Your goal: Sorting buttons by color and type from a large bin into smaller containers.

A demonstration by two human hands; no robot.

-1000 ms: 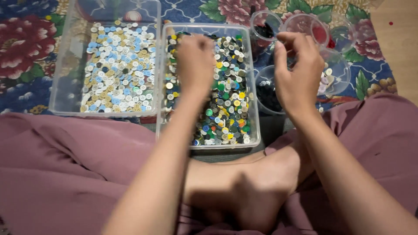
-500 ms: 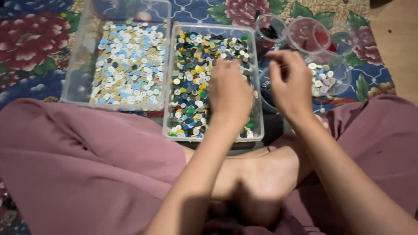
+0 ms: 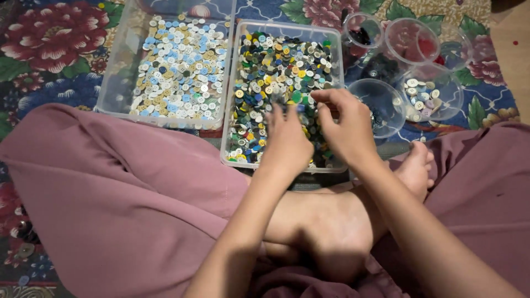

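At centre frame, the left hand (image 3: pixel 287 140) is lying palm-down with fingers spread on glossy mixed-colour buttons (image 3: pixel 270 72) in the clear plastic tray (image 3: pixel 287 28) — the right hand (image 3: pixel 345 127) beside it is pinching fingertips together, on what I cannot tell. Upper right, round transparent cups (image 3: pixel 411 41) are sitting on the floral rug (image 3: pixel 49 38).

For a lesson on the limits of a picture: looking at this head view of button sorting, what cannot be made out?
Head view only:
- Whether the left hand or the right hand grips a button: fingers curl down and blur.
- Buttons in the clear rectangular plastic tray of mixed coloured buttons beneath both hands: covered.
- Far end of the clear rectangular plastic tray of pale blue and cream buttons: cut by the top edge.
- Contents of the dark small clear round cup: too small.
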